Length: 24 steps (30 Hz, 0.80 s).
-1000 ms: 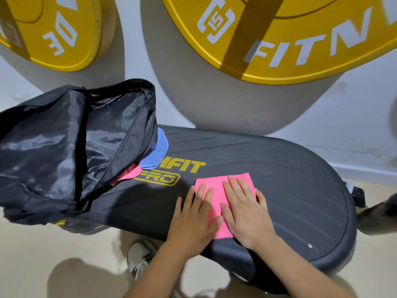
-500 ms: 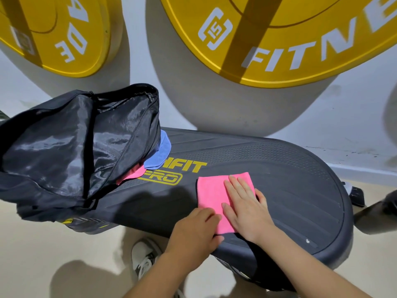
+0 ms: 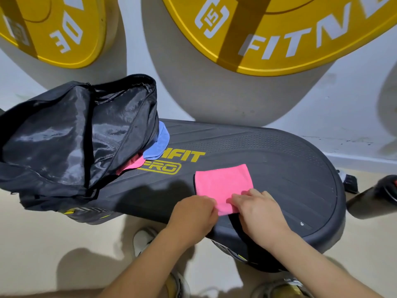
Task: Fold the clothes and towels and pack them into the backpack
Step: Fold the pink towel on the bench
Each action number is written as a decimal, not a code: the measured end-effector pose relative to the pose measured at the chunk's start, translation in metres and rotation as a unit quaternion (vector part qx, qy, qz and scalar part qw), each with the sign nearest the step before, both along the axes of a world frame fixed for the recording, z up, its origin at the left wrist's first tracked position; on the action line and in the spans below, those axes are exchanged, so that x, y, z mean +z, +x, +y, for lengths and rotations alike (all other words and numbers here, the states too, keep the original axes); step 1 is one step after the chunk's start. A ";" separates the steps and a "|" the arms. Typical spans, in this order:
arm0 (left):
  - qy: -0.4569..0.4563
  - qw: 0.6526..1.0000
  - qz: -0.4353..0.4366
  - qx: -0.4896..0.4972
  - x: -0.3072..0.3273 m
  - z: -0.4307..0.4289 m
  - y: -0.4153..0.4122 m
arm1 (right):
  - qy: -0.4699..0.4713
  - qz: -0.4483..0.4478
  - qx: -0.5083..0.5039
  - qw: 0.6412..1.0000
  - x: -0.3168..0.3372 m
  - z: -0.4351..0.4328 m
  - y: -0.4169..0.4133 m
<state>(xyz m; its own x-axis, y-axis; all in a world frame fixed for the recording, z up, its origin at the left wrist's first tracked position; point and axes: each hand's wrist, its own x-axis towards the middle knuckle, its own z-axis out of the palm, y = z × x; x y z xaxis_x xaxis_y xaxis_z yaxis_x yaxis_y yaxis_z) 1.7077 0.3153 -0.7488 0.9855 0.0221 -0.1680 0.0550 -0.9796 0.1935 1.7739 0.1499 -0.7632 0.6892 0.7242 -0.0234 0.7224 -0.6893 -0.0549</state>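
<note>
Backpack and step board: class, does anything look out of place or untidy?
Yes. A blue cloth and a pink cloth stick out from under the backpack onto the step board, not packed inside.

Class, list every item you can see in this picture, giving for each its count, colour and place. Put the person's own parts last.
weight plates: two, yellow with white lettering, leaning on the wall at the back.
step platform: one, dark grey with yellow logo, across the middle.
backpack: one, black, open, on the platform's left end.
blue cloth: one, poking out from under the backpack's right edge.
pink cloth: one, beside the blue cloth, partly under the backpack.
pink towel: one, folded, flat on the platform near the front.
shoes: pale, on the floor below.
left hand: pinching the towel's near edge.
right hand: pinching the same edge.
</note>
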 end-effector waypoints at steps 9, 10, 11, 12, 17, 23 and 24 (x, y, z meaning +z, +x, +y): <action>-0.023 0.997 -0.017 -0.070 -0.015 -0.002 -0.039 | 0.017 0.178 0.058 0.982 0.022 -0.016 -0.007; -0.057 0.997 -0.034 -0.040 -0.018 0.000 -0.039 | 0.032 0.186 0.049 0.981 0.020 -0.018 -0.005; -0.106 0.993 -0.043 -0.001 -0.018 0.003 -0.037 | 0.048 0.197 0.038 0.978 0.018 -0.020 -0.002; -0.155 0.986 -0.041 0.039 -0.017 0.006 -0.034 | 0.074 0.222 0.025 0.972 0.017 -0.022 0.001; -0.242 0.961 -0.008 0.135 -0.015 0.010 -0.028 | 0.210 0.386 -0.052 0.897 0.006 -0.032 0.009; -0.295 0.924 -0.042 0.239 -0.019 0.010 -0.022 | 0.378 0.376 -0.226 0.815 -0.015 -0.023 0.002; -0.293 0.919 -0.050 0.257 -0.020 0.009 -0.020 | 0.386 0.358 -0.251 0.812 -0.018 -0.020 0.002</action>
